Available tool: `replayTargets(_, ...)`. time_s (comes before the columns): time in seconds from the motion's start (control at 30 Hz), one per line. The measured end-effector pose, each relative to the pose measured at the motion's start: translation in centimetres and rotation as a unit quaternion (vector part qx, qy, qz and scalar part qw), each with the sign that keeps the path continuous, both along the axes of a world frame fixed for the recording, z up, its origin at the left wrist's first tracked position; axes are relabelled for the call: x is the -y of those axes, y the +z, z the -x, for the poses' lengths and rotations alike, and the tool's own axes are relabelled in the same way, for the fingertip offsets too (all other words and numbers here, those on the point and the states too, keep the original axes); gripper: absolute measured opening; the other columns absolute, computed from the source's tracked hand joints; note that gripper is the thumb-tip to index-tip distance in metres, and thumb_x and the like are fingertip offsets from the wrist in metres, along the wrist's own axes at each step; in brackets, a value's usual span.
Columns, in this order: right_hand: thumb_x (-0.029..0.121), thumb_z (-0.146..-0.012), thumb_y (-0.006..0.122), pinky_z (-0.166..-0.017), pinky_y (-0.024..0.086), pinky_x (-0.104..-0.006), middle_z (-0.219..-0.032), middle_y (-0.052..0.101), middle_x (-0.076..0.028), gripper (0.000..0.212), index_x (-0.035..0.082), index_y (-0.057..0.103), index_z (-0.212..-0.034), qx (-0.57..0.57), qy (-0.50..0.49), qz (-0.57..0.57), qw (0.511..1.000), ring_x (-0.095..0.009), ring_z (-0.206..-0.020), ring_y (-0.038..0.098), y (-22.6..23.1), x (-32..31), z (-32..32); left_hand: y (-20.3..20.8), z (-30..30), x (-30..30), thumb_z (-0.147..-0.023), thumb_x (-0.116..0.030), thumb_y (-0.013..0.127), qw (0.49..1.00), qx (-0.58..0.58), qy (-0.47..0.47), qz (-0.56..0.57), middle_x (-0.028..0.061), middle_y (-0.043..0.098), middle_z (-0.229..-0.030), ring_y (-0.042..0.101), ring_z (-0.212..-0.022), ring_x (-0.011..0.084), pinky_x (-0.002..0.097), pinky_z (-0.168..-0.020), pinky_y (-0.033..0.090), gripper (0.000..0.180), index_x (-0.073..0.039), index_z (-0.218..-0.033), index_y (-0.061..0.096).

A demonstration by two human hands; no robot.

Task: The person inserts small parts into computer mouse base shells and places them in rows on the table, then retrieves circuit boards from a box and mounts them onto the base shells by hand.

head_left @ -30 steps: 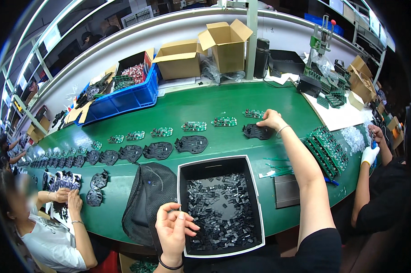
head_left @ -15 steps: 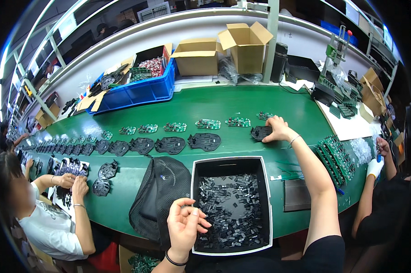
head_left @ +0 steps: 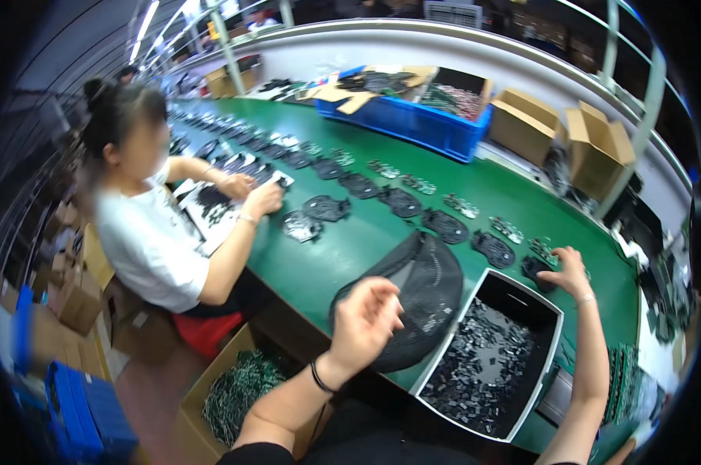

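Note:
My right hand reaches over the green table and grips a black plastic shell, thumb on the near edge and fingers on the far side. It is the nearest in a long row of similar black shells. Behind them runs a row of green circuit boards. My left hand is raised in front of a black mesh bag, fingers curled in; anything in them is too blurred to make out. Right of the bag stands a white-rimmed black tray of small black plastic parts.
At left a co-worker handles shells over a white sheet. A blue crate and open cardboard boxes line the table's back. A floor carton holds green strips. Stacked circuit boards stand at right.
The view has swung left, so the table things now lie farther right and the co-worker shows more fully. My right hand stays on the shell; my left hand remains raised with fingers curled.

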State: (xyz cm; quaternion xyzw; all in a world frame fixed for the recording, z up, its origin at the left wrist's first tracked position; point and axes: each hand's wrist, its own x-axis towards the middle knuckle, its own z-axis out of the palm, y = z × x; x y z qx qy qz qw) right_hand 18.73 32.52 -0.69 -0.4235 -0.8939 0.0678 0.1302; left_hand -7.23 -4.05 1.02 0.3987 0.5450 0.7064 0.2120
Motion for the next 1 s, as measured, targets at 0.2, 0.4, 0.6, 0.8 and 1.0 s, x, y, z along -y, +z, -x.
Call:
replayTargets(0.2,0.015,-0.072,0.07,-0.065,0.047,-0.0371,-0.07,0.06,-0.01,0.02,0.001,0.065,-0.085,-0.052,0.221,0.157,0.961,-0.025,-0.066,0.058,5.9,10.7,5.5,-6.0,16.5,-2.4,-0.081,-0.016,0.06,0.886,-0.339,0.257,0.182,0.0132,0.06,-0.087,0.061,-0.078,0.0258,0.0381,-0.068,0.051,0.027,0.0,-0.102,0.056)
replayTargets(0.4,0.024,-0.075,0.063,-0.072,0.05,-0.0408,-0.077,0.063,-0.011,0.017,0.006,0.061,-0.075,0.281,0.35,-0.011,0.894,-0.03,-0.08,0.061,2.6,20.0,4.5,-7.4,18.5,-11.5,-0.078,-0.024,0.067,0.758,-0.395,0.323,0.406,0.018,0.045,-0.109,0.061,-0.089,0.0315,0.0394,-0.07,0.055,0.053,0.002,-0.117,0.043)
replayTargets(0.6,0.015,-0.075,0.058,-0.072,0.05,-0.039,-0.077,0.063,-0.012,0.01,0.006,0.06,-0.077,0.348,0.425,0.08,0.832,-0.029,-0.08,0.062,0.7,22.0,2.8,-8.2,18.4,-11.2,-0.08,-0.022,0.066,0.745,-0.41,0.308,0.427,0.015,0.051,-0.102,0.065,-0.078,0.033,0.0402,-0.063,0.055,0.033,-0.007,-0.103,0.047)
replayTargets(0.8,0.009,-0.071,0.057,-0.072,0.05,-0.0392,-0.077,0.062,-0.014,0.006,0.004,0.058,-0.075,0.267,0.396,0.118,0.87,-0.032,-0.079,0.061,1.0,23.4,3.0,-9.4,18.0,-8.1,-0.078,-0.02,0.064,0.73,-0.522,0.254,0.362,0.0094,0.059,-0.087,0.064,-0.076,0.0312,0.0433,-0.062,0.051,0.016,-0.009,-0.088,0.06)
replayTargets(1.0,0.006,-0.071,0.058,-0.075,0.048,-0.0401,-0.078,0.059,-0.015,0.008,0.002,0.059,-0.078,0.131,0.392,0.138,0.9,-0.033,-0.08,0.058,1.6,23.1,2.5,-7.0,15.4,-3.9,-0.078,-0.016,0.064,0.798,-0.493,0.258,0.23,0.006,0.063,-0.103,0.064,-0.081,0.0292,0.0387,-0.068,0.051,0.012,-0.01,-0.087,0.068)
